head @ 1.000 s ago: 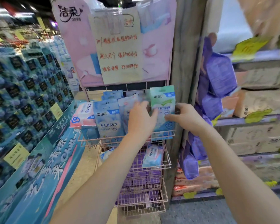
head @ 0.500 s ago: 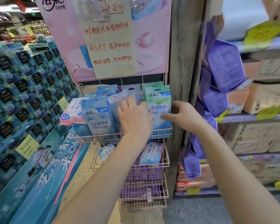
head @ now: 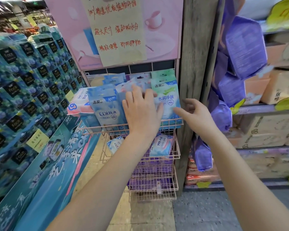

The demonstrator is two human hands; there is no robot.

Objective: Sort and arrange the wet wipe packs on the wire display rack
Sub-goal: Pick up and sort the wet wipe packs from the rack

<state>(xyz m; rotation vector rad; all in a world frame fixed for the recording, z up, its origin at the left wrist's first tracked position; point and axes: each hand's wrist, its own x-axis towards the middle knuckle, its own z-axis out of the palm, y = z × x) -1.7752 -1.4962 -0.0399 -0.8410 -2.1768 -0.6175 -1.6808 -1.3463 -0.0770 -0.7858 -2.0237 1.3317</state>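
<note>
**Soft packs lined up in the top basket, both hands loose**

Head view. The wire display rack (head: 178, 148) stands against a wooden post (head: 197, 64), under a handwritten sign (head: 115, 30). Its top basket (head: 97, 127) holds the wet wipe packs upright in rows. A blue pack (head: 107, 110) is at the front left and a green pack (head: 165, 90) at the right, with paler packs between and behind them. A pink-and-white pack (head: 78, 104) lies tilted over the left edge.

The left hand (head: 141, 112) lies flat against the middle row with its fingers spread, gripping nothing. The right hand (head: 193, 114) is relaxed and unclenched just beside the green pack's lower right corner. Whether its fingertip touches the pack cannot be told.

The packs look like thin, glossy film pouches. They are probably light, limp and a little slippery, so they would slump or slide if nudged from one side. A pinch across the top edge near the hang hole, or a flat palm on the face, seems the safest hold.

The middle basket (head: 177, 155) holds two pale packs (head: 162, 145) lying loose. The lower baskets (head: 157, 196) hold purple packs (head: 150, 182).
</note>
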